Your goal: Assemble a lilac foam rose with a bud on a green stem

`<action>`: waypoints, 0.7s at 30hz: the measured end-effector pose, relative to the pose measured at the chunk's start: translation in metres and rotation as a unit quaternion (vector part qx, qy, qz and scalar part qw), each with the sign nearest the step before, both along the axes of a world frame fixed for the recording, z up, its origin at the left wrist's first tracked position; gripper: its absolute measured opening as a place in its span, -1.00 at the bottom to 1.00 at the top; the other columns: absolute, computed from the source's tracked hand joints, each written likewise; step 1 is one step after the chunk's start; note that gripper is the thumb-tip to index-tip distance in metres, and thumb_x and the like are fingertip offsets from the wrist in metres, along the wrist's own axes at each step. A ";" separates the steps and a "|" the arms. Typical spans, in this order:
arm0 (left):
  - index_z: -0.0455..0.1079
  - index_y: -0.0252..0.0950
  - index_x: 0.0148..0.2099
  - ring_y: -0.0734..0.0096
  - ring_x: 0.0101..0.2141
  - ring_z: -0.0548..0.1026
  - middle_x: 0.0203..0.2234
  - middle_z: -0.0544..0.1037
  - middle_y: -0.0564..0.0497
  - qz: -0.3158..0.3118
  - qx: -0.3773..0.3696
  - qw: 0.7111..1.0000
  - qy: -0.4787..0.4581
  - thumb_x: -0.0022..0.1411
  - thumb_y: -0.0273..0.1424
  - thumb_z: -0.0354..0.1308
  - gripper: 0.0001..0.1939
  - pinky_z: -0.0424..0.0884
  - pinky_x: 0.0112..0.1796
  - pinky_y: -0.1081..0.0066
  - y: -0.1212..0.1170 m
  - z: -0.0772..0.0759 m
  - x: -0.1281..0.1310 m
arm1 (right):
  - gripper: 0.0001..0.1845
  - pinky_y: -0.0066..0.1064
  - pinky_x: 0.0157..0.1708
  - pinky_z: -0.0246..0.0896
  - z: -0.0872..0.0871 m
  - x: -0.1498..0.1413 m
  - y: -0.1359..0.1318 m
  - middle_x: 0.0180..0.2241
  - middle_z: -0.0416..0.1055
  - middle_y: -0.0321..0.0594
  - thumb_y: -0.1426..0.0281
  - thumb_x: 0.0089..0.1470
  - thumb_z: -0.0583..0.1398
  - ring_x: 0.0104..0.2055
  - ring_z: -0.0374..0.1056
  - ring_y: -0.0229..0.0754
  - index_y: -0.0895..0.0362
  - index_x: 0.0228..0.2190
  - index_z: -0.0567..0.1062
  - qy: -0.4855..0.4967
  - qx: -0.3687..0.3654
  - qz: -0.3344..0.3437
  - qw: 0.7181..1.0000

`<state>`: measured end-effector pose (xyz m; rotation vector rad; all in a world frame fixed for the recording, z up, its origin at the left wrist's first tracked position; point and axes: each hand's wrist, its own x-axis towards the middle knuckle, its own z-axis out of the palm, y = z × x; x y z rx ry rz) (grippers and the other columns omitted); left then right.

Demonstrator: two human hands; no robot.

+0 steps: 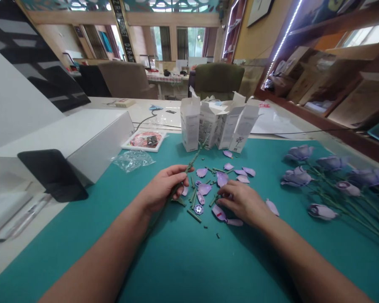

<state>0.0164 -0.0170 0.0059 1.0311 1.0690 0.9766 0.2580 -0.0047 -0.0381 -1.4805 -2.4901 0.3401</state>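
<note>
Left hand (pixel 163 188) is curled shut around a green artificial flower stem (pixel 193 159), whose tip points away from the person. Right hand (pixel 241 203), apart from the left, lies open with its fingers spread over scattered lilac petals (pixel 221 179). Past the right hand lie purple artificial roses (pixel 298 176). Ahead of both hands stand opened white boxes (pixel 189 124). Beneath the hands spreads a teal cutting mat (pixel 82 256).
</note>
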 end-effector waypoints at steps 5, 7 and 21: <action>0.43 -0.36 -0.08 0.66 -0.67 0.23 -0.57 0.39 0.13 0.000 0.004 1.000 -0.014 0.10 -0.39 0.20 -0.69 0.09 -0.68 0.58 0.001 0.000 0.000 | -0.87 -0.37 -0.30 0.18 -0.006 -0.012 -0.004 -0.31 0.51 -0.18 0.46 0.09 0.20 -0.19 0.40 -0.08 0.07 -0.34 0.57 -0.029 -0.011 0.013 0.999; 0.43 -0.36 -0.08 0.66 -0.67 0.23 -0.57 0.39 0.12 -0.002 0.007 1.000 -0.015 0.10 -0.39 0.21 -0.69 0.10 -0.67 0.58 0.001 0.000 0.000 | -0.86 -0.36 -0.31 0.19 -0.009 -0.015 -0.004 -0.31 0.52 -0.17 0.45 0.12 0.17 -0.21 0.41 -0.08 0.07 -0.33 0.56 -0.008 -0.004 0.020 1.000; 0.44 -0.35 -0.08 0.67 -0.69 0.22 -0.57 0.39 0.13 0.028 -0.003 0.998 -0.060 0.12 -0.40 0.22 -0.72 0.08 -0.69 0.59 0.002 0.004 -0.005 | -0.72 -0.29 -0.23 0.31 0.026 0.043 0.066 -0.26 0.60 -0.21 0.42 0.08 0.12 -0.23 0.48 -0.06 0.01 -0.25 0.61 0.076 0.102 -0.167 0.978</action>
